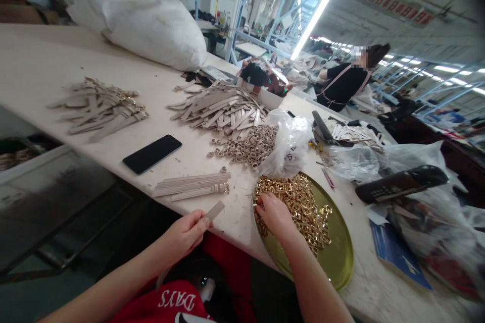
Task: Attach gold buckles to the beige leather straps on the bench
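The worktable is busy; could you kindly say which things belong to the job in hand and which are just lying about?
Likely part of it:
beige strap, in the left hand
gold buckles, at the right hand
round tray, holding the buckles
beige loops
strap pile

Apparently just lying about:
smartphone
blue booklet

The buckles (303, 207) look glossy metal, the straps (225, 110) smooth and matt.
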The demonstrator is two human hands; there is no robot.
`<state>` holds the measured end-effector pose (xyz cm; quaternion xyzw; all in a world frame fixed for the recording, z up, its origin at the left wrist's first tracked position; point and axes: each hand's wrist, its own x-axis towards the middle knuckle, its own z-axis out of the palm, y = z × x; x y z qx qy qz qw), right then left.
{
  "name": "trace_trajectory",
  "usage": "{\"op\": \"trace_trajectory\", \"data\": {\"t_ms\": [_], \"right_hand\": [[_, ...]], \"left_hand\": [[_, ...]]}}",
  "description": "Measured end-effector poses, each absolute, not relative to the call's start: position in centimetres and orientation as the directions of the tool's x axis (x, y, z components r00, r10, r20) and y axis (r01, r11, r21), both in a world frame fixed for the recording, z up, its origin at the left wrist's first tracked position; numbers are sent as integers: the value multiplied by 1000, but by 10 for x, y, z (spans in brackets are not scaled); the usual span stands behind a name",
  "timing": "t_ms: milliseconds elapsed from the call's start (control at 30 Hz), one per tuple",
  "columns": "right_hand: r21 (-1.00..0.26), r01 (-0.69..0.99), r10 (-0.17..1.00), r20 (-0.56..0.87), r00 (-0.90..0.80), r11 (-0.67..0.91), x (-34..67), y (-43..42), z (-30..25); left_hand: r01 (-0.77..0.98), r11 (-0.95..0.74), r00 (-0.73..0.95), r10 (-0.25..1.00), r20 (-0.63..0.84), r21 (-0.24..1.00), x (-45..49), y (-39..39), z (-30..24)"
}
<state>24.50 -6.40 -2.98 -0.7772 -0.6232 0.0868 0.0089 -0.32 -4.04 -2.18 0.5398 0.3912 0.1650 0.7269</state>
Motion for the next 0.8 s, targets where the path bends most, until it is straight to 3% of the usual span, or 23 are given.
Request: {"op": "trace_trajectory", "data": {"t_ms": [300, 367, 400, 467, 533, 600, 667, 800], "right_hand": [[-234, 946, 974, -33, 225, -226, 244, -74, -31], [-399, 894, 971, 34, 236, -203, 236, -79, -31], [-548, 817, 964, 66, 256, -180, 230, -81, -30], [-856, 503, 948, 55, 312, -116, 215, -84, -27], [-990, 108, 950, -56, 307, -94, 196, -86, -24], [-975, -189, 955, -166, 244, -121, 181, -86, -22], [-911, -379, 954, -242, 176, -161, 172, -85, -22], [-806, -536, 936, -343, 80, -249, 170, -83, -27]], "left_hand": [[195, 216, 666, 687, -291, 957, -6, -48, -34], [201, 201, 679, 677, -285, 959, -5, -49, -36], [204, 203, 685, 669, -288, 958, -4, -49, -36], [195, 222, 691, 660, -294, 956, 1, -48, -34], [166, 263, 692, 656, -302, 950, 7, -46, -30], [134, 322, 697, 641, -320, 937, 11, -43, -25], [120, 390, 714, 605, -353, 913, 11, -40, -21], [108, 531, 771, 489, -408, 840, 3, -34, -17]]}}
